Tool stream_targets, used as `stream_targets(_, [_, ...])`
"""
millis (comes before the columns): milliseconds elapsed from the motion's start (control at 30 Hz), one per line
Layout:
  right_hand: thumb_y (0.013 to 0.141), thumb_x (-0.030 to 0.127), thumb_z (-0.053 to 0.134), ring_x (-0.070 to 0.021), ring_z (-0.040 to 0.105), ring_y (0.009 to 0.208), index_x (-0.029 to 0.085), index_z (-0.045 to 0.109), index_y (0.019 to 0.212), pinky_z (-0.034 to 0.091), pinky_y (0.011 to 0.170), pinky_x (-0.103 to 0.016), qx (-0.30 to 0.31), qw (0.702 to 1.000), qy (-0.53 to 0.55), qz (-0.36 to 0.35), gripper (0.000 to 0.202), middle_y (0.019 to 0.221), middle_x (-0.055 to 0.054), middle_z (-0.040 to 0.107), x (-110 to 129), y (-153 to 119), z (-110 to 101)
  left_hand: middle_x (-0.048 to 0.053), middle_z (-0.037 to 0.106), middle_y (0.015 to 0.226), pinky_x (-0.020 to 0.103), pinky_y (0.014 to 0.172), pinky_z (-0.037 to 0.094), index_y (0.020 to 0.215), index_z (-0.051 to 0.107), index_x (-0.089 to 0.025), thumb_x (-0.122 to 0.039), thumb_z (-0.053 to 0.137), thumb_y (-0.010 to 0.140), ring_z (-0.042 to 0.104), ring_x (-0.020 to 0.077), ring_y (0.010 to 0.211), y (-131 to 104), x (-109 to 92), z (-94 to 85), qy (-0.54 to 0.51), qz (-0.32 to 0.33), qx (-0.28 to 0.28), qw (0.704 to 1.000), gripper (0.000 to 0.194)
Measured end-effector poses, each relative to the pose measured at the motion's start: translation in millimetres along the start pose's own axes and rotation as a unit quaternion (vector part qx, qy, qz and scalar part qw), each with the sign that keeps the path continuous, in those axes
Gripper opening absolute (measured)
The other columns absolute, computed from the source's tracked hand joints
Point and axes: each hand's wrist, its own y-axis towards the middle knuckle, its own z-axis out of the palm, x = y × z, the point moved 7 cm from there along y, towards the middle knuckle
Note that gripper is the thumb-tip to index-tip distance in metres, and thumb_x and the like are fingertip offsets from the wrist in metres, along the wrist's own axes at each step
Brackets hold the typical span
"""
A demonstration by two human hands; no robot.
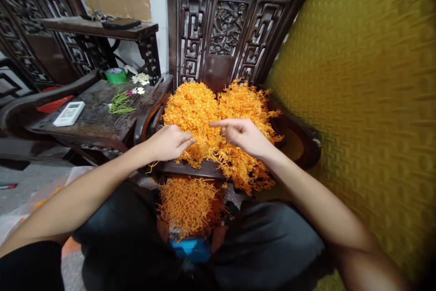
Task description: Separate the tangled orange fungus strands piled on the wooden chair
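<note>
My left hand [173,142] is closed in a pinch in front of an orange heap [192,107] of small curly pieces that look like artificial flowers. A thin orange strand [152,167] sticks out below that hand, seemingly held in it; its far end is hard to make out. Over the gap between the heaps, my right hand [243,135] has its index finger stretched out and the other fingers curled, with nothing visible in it. A second orange heap [243,100] lies behind and below it. Between my knees is a pile of thin orange stems [190,204].
The heaps rest on a dark carved wooden chair [204,169]. At left, a wooden seat [91,118] bears green tape [116,76], a white remote [69,114], green stems [121,102] and white flowers [141,78]. A yellow textured surface [368,77] stands close on the right. Something blue [192,249] lies below the stems.
</note>
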Motion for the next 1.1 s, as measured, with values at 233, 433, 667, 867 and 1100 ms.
stream_targets(233, [0.090,0.063,0.063,-0.0076,0.028,0.045,0.023,0.047,0.072,0.020,0.043,-0.024,-0.354,0.927,0.118,-0.042,0.047,0.060,0.005,0.043,-22,0,-85,-0.005,0.032,0.048,0.029,0.054,0.024,0.054,0.048,-0.019,-0.038,0.052,0.094,0.030,0.0093,0.047,-2,12,6.0,-0.201,-0.086,0.061,0.974,0.044])
stream_targets(433, [0.084,0.045,0.077,-0.0073,0.040,0.051,0.018,0.065,0.104,0.018,0.043,-0.023,-0.102,0.975,0.163,0.112,0.036,0.077,0.000,0.059,-57,11,-33,-0.004,0.045,0.051,0.027,0.050,0.026,0.070,0.067,-0.016,-0.044,0.057,0.092,0.036,0.0093,0.048,-6,28,8.1,-0.307,-0.202,0.063,0.928,0.037])
stream_targets(667, [0.088,0.062,0.068,-0.0114,0.043,0.055,0.018,0.076,0.096,0.033,0.054,-0.029,-0.010,0.999,-0.017,0.036,0.046,0.060,0.001,0.050,-17,1,-11,-0.003,0.048,0.050,0.026,0.049,0.027,0.067,0.066,-0.017,-0.043,0.059,0.091,0.036,0.0086,0.045,-3,39,12.3,-0.323,-0.224,0.041,0.919,0.036])
stream_targets(867, [0.093,0.055,0.065,-0.0134,0.044,0.054,0.023,0.061,0.075,0.034,0.054,-0.030,-0.317,0.938,-0.107,-0.092,0.037,0.060,-0.001,0.053,10,-17,-67,-0.002,0.048,0.048,0.026,0.046,0.024,0.062,0.063,-0.018,-0.040,0.061,0.089,0.034,0.0085,0.041,-3,49,14.6,-0.309,-0.257,0.018,0.915,0.035])
stream_targets(1100, [0.087,0.064,0.068,-0.0147,0.050,0.061,0.019,0.070,0.082,0.037,0.059,-0.029,-0.103,0.987,-0.115,0.043,0.045,0.063,-0.001,0.056,-19,-1,-26,-0.002,0.050,0.048,0.028,0.049,0.027,0.063,0.064,-0.019,-0.037,0.060,0.090,0.033,0.0091,0.042,0,42,9.9,-0.318,-0.244,-0.009,0.916,0.033])
